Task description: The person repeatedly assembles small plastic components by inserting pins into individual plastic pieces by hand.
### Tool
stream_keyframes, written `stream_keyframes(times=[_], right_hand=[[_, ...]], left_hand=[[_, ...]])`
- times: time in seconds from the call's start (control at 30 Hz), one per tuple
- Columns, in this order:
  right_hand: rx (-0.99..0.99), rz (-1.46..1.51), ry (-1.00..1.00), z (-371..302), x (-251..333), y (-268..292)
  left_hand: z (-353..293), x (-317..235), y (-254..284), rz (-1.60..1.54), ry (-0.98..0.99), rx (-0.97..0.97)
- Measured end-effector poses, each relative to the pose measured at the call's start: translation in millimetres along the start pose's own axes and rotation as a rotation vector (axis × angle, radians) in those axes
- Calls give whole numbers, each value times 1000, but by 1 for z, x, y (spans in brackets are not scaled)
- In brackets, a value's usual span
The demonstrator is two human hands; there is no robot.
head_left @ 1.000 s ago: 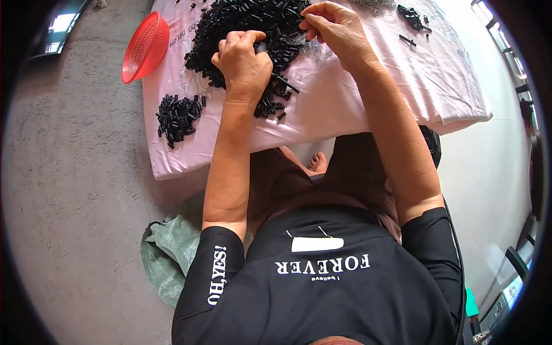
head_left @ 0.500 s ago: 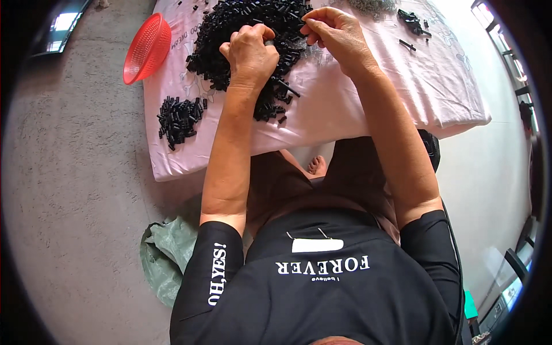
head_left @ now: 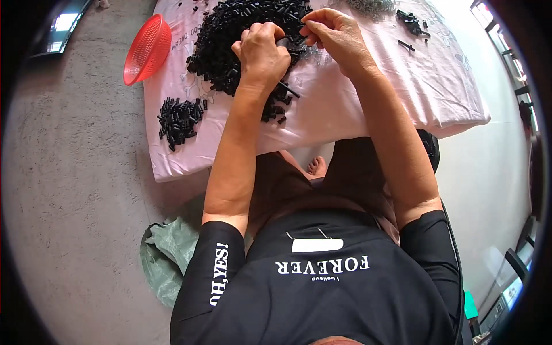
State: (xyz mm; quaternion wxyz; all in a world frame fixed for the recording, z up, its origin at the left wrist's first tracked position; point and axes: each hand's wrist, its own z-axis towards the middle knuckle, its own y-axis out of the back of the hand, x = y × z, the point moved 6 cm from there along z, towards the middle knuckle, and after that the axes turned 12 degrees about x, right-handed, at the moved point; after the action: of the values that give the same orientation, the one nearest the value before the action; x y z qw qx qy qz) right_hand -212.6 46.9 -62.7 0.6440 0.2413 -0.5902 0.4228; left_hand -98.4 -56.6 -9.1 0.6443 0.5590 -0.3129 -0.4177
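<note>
Curls the bare left hand point(head_left: 261, 57), back upward, over the large heap of short black tubular pieces point(head_left: 221, 54) at the far middle of the table covered in pale pink printed cloth point(head_left: 328, 106), with thumb and forefinger closed about a black piece point(head_left: 282, 42), mostly hidden in shape. Holds the bare right hand point(head_left: 338, 39) just to the right, thumb and forefinger brought close together at the right edge of the heap; cannot tell the exact gap, nor make out any tiny piece within it. Has a thin scatter of small clear pieces point(head_left: 315, 54) below the right fingers and, farther off, a pile of greyish clear pieces point(head_left: 372, 7). Has a longer black rod point(head_left: 290, 91) jutting from the near side of the heap. To the left, has a small separate pile of short black tubes point(head_left: 180, 121) and, at the table's edge, a red perforated plastic basket point(head_left: 141, 49). To the right, well apart, has a small cluster of black parts point(head_left: 409, 23) with a single black stemmed piece point(head_left: 406, 45) just nearer. Wears a black short-sleeved shirt point(head_left: 345, 293).
</note>
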Motion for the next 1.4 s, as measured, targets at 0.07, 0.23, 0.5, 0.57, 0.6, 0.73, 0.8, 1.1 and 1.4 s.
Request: stream_keyframes(times=[0.07,0.23,0.5,0.57,0.6,0.73,0.8,1.1,1.4], right_hand=[[33,37,12,1,-1,-1],[114,-19,-2,-1,4,-9],[345,-27,48,-7,18,-34],[398,-55,88,-10,25,-41],[398,-57,87,-10,24,-41],[362,-98,124,-8,21,-36],[350,-49,116,-7,22,-36],[302,-28,5,-9,20,-33],[373,143,-39,-10,19,-35]], left_hand=[[-3,1,2,-15,-17,-27],[-24,-2,18,-632,-104,-81],[-39,2,12,-1391,95,-84],[-40,5,12,-1378,98,-97],[-40,7,12,-1365,99,-107],[-43,3,12,-1320,88,-43],[-45,7,16,-1127,95,-65],[-68,-18,11,-326,-164,122],[-68,-11,20,-560,-88,36]])
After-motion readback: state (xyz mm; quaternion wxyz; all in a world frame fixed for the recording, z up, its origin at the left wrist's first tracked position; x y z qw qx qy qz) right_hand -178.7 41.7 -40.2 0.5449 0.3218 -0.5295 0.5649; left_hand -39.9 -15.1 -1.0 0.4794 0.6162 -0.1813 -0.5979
